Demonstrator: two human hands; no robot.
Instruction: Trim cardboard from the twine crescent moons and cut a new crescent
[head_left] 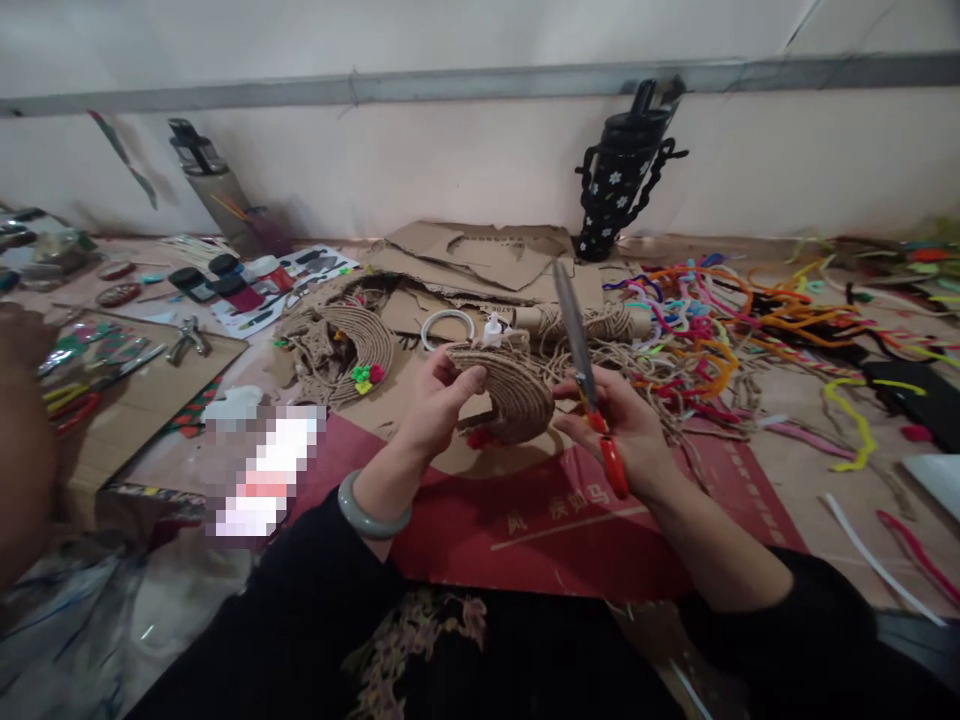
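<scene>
Red board (465, 540) lies beneath the cord coil (517, 395); left hand (431, 408) pinches the coil, right hand (636, 425) grips scissors (579, 350) I'd keep off its windings.

A black tumbler (619, 185) stands; small jars (238, 292) cluster.

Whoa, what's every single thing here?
Held twine coil: one, brown, centre
Table twine coil: one, brown, centre left
Scissors: one, red handles, centre
Twine bundle: one, brown, centre
Tumbler: one, black flowered, back
Bottle: one, grey, back left
Jars: four, mixed, left
Pliers: one, silver, left
Ring: one, white, centre
Pipe cleaners: many, multicoloured, right
Cardboard: several, brown, back
Printed board: one, red, front
Neighbour's arm: one, left edge
Others: many, mixed, too unclear
Bangle: one, pale green, left wrist
Left hand: one, black-sleeved, centre
Right hand: one, black-sleeved, centre right
</scene>
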